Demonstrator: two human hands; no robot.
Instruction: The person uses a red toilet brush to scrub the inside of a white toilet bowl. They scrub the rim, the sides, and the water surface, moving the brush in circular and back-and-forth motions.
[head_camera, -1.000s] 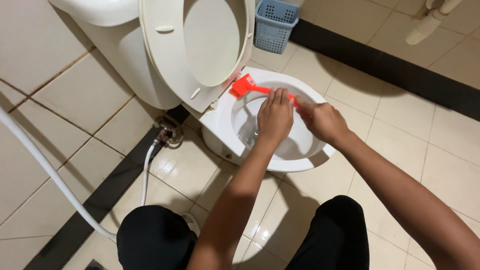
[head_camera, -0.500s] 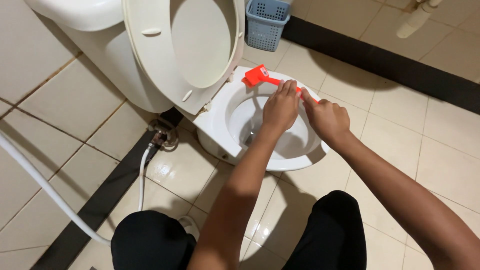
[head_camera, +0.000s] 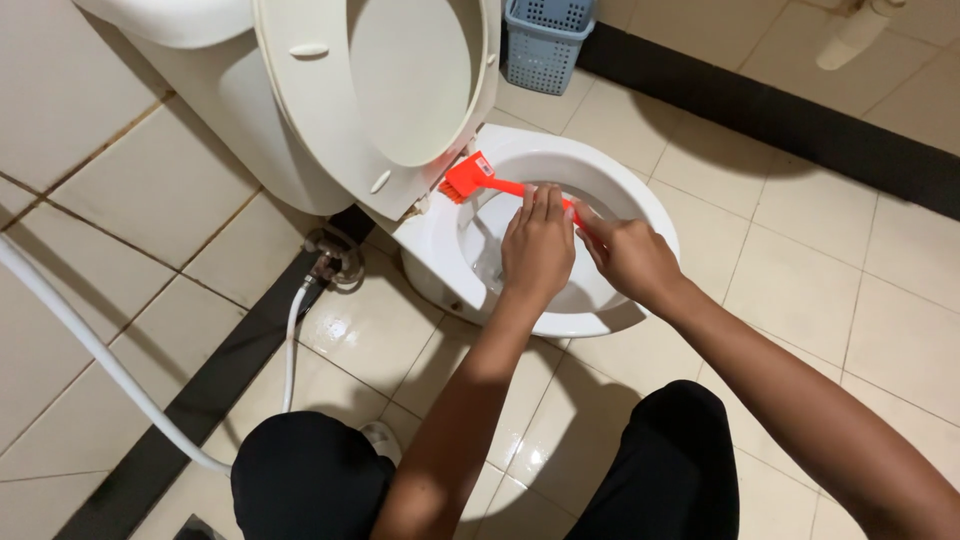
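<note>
A white toilet stands on the tiled floor with its seat and lid raised against the tank. An orange-red brush lies across the back of the bowl rim, its bristle head close to the seat hinge. My left hand is over the bowl with its fingers laid on the brush handle. My right hand is shut on the near end of the handle. The rest of the handle is hidden under both hands.
A blue slotted basket stands by the dark wall strip behind the toilet. A white hose runs across the floor at left, and a thinner hose joins a metal valve beside the bowl. My knees in black trousers are at the bottom.
The brush head has slid along the rim's back towards the seat hinge, both hands going with it.
</note>
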